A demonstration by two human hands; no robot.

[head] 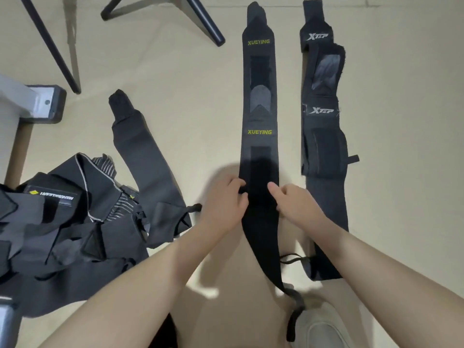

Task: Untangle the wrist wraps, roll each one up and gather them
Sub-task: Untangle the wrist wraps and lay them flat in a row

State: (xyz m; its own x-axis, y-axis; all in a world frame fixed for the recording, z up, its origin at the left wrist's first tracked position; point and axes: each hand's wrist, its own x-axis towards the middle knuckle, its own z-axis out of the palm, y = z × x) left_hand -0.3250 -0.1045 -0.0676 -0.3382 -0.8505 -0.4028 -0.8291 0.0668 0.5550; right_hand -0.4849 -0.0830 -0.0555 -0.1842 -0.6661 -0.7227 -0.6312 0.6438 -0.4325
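A long black wrist wrap with yellow XUEYING lettering (259, 101) lies stretched out straight on the beige floor, running away from me. My left hand (223, 200) pinches its left edge and my right hand (293, 202) holds its right edge, at about the same height. The wrap's near end trails down over my shoe. To the right lies a second flattened wrap with white XTEP logos (324, 116). On the left, another black wrap (145, 156) lies at a slant and runs into a tangled pile of black and grey wraps (62, 222).
Black chair legs (200, 18) stand at the top centre and top left. A grey furniture foot (42, 104) sits at the left edge. My light shoe (324, 327) is at the bottom, under the wrap's tail. Bare floor stretches on the far right.
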